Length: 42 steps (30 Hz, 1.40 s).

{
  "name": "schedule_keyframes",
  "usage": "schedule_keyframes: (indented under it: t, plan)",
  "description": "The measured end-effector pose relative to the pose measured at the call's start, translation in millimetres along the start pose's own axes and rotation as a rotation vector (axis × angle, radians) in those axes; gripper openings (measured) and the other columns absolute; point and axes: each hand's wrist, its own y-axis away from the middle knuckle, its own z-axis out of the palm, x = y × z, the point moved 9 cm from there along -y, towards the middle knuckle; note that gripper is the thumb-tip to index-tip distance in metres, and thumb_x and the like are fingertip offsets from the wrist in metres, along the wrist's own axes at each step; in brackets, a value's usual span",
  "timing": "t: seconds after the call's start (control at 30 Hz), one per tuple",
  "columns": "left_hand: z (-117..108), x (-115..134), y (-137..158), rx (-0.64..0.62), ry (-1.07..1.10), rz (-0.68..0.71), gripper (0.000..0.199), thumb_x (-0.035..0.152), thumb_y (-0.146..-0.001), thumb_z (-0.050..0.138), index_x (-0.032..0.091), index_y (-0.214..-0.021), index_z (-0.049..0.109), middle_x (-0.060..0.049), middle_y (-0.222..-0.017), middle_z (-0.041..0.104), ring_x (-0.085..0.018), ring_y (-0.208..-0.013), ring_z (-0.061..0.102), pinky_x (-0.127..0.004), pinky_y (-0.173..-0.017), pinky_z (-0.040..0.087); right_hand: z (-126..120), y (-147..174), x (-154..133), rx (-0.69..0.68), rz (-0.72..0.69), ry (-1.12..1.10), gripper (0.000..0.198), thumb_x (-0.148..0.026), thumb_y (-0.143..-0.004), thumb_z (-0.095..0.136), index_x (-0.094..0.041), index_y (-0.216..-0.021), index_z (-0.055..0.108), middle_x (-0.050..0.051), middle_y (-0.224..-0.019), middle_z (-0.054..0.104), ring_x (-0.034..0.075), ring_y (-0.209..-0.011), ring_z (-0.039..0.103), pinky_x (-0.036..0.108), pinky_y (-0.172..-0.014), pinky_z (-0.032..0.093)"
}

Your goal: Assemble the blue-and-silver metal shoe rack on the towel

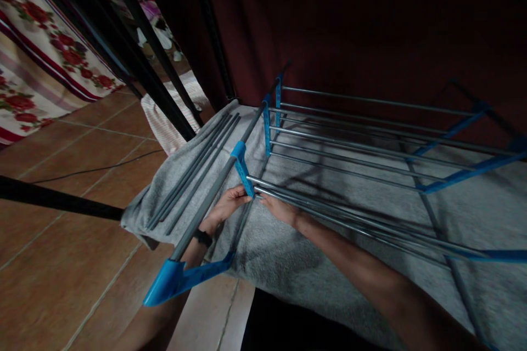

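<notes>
A rack of grey tubes, thin metal rods and blue plastic parts lies on a grey towel-like cloth. My left hand (pixel 228 204), with a dark band on the wrist, is closed on the lower end of a blue slotted bracket (pixel 242 173). This bracket hangs from a thick grey tube (pixel 209 194). Just right of it, my right hand (pixel 280 209) pinches the near end of a metal rod (pixel 349 224) at the bracket's bottom. Its fingertips partly hide the joint, so I cannot tell whether that rod sits in its hole. Other rods run from the bracket to the right.
Several loose grey tubes (pixel 193 175) lie on the cloth (pixel 288 263) at the left. Further back stand two more blue brackets (pixel 267 126) with rods. A blue corner piece (pixel 167 282) juts toward me. Dark metal posts (pixel 156 49) and a cable (pixel 102 168) are at the left.
</notes>
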Motion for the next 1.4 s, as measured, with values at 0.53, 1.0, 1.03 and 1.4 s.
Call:
schedule_keyframes:
  t: [0.53,1.0,1.03,1.4]
  plan:
    - [0,4,6,0.036,-0.022,-0.013,0.031,0.039,-0.076,0.084,0.015,-0.095,0.078,-0.007,-0.097,0.077,-0.023,-0.095,0.067,-0.038,-0.1,0.047,-6,9,-5,0.015,-0.023,-0.02,0.036,-0.034,-0.105,0.048,-0.021,-0.133,0.065,0.004,-0.123,0.074,0.02,-0.112,0.067,0.031,-0.106,0.047]
    - [2,5,9,0.077,0.025,-0.03,0.031,0.037,-0.074,0.086,0.015,-0.094,0.079,-0.007,-0.096,0.078,-0.023,-0.094,0.068,-0.036,-0.099,0.047,-1,9,-3,-0.03,-0.017,-0.081,0.037,-0.035,-0.105,0.045,-0.023,-0.133,0.066,0.006,-0.13,0.072,0.023,-0.122,0.064,0.036,-0.111,0.045]
    - [2,5,9,0.078,0.03,-0.029,0.031,0.037,-0.074,0.086,0.015,-0.094,0.079,-0.007,-0.096,0.078,-0.022,-0.093,0.068,-0.036,-0.099,0.047,-1,9,-3,-0.026,-0.014,-0.091,0.037,-0.035,-0.105,0.045,-0.023,-0.132,0.066,0.005,-0.13,0.072,0.023,-0.122,0.064,0.037,-0.111,0.044]
    - [-1,-1,9,0.076,0.005,-0.039,0.03,0.036,-0.073,0.086,0.016,-0.094,0.079,-0.007,-0.096,0.078,-0.023,-0.094,0.069,-0.037,-0.1,0.047,4,8,3,0.002,0.003,-0.142,0.038,-0.036,-0.103,0.045,-0.023,-0.131,0.068,0.006,-0.124,0.074,0.027,-0.115,0.067,0.041,-0.105,0.049]
